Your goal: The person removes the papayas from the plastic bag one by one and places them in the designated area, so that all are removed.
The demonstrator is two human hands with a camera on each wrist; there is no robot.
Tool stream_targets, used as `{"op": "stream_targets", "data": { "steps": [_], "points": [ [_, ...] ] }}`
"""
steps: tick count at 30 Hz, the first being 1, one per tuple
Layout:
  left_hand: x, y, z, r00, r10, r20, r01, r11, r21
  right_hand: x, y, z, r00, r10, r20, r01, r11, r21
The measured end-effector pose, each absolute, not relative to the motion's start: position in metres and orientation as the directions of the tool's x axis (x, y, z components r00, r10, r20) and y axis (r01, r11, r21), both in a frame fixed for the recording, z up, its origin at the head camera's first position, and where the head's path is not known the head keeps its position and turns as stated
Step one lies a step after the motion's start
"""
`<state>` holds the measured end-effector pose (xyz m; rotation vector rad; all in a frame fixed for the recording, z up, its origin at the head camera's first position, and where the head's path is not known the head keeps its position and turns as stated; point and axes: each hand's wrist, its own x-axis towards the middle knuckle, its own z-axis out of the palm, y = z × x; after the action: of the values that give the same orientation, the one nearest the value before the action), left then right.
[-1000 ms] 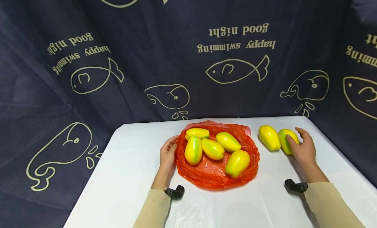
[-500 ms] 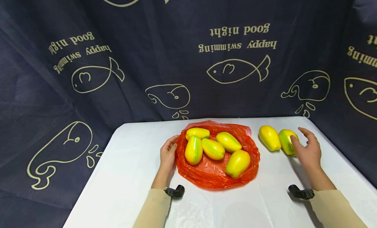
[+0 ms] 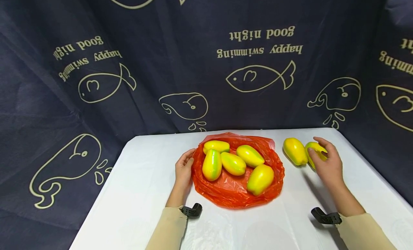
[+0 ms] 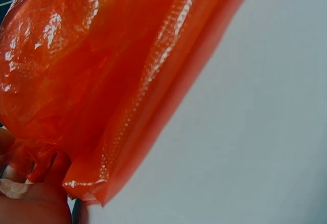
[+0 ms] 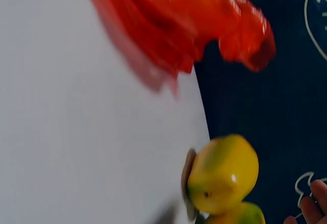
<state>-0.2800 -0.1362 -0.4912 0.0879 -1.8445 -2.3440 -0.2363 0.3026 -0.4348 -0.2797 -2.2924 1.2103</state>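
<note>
A red plastic bag (image 3: pixel 226 199) lies with its mouth spread wide on the table, several yellow-green papaya-like fruits (image 3: pixel 233 164) inside. My left hand (image 3: pixel 184 168) holds the bag's left rim; the left wrist view has the crumpled red plastic (image 4: pixel 117 132) between its fingers (image 4: pixel 36 206). To the right of the bag lie two more such fruits, the left one (image 3: pixel 295 151) and the right one (image 3: pixel 311 146). My right hand (image 3: pixel 330 165) is over the right fruit and partly hides it, thumb and fingers spread apart. In the right wrist view its fingers (image 5: pixel 322 196) are clear of both fruits.
A white-covered table (image 3: pixel 135 189) carries everything. Behind it hangs a dark blue curtain (image 3: pixel 193 70) with fish and whale drawings. Black cameras are strapped to both wrists, the right one (image 3: pixel 324 217) above the table.
My right hand drew back a little to the right, then returned left over the right fruit. The left hand, bag and fruits stay in place.
</note>
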Motion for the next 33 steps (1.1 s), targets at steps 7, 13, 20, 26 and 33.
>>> {"op": "stream_targets", "data": {
  "steps": [7,13,20,26,33],
  "points": [
    [-0.281,-0.136,-0.492,-0.986,-0.159,0.052,0.090,-0.245,0.965,-0.228,0.285,-0.432,-0.850,0.339,0.404,-0.164,0.557,-0.814],
    [-0.280,-0.136,-0.491,-0.988,-0.149,0.039,0.078,-0.260,0.962,-0.222,0.269,-0.436,-0.825,0.278,0.492,-0.306,0.512,-0.803],
    [-0.280,-0.137,-0.491,-0.986,-0.160,0.047,0.087,-0.252,0.964,-0.216,0.251,-0.437,-0.818,0.179,0.547,-0.423,0.459,-0.781],
    [-0.279,-0.136,-0.491,-0.985,-0.164,0.044,0.086,-0.259,0.962,-0.211,0.237,-0.433,-0.814,0.121,0.568,-0.486,0.392,-0.781],
    [-0.279,-0.136,-0.490,-0.986,-0.158,0.050,0.089,-0.251,0.964,-0.207,0.222,-0.435,-0.823,0.035,0.567,-0.527,0.327,-0.785]
  ]
}}
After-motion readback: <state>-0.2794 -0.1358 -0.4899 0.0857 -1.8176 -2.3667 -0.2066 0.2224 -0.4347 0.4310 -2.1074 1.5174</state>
